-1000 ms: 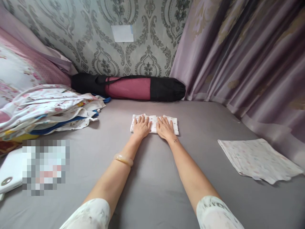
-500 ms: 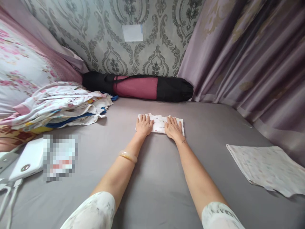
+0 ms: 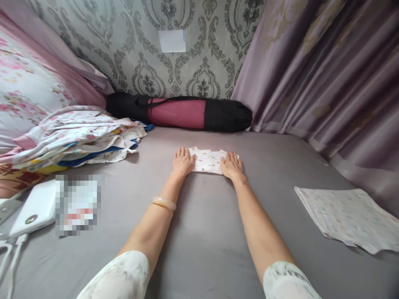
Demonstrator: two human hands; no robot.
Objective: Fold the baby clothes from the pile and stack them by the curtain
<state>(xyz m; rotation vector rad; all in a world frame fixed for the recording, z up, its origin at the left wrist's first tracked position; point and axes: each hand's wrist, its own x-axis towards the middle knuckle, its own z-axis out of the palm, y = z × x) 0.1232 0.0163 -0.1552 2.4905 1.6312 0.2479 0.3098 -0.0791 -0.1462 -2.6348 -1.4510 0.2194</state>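
A small white garment with a tiny print (image 3: pixel 208 161) lies folded into a flat rectangle on the grey sheet (image 3: pixel 199 224). My left hand (image 3: pixel 183 161) rests flat over its left end, fingers stretched out and pointing away from me. On the right end lies my right hand (image 3: pixel 232 165), also flat, with its fingers extended. Both palms hide the ends of the cloth; its middle shows between them. Neither hand grasps anything.
A heap of printed clothes (image 3: pixel 84 135) lies at left, near a white power bank (image 3: pixel 39 207) with cables. A black and pink long bag (image 3: pixel 177 113) lies along the wall. Another folded printed cloth (image 3: pixel 350 216) is at right, below the purple curtain (image 3: pixel 296 83).
My hands have moved apart, the left one to the left and the right one slightly right, so more of the garment's middle shows. The garment stays in place.
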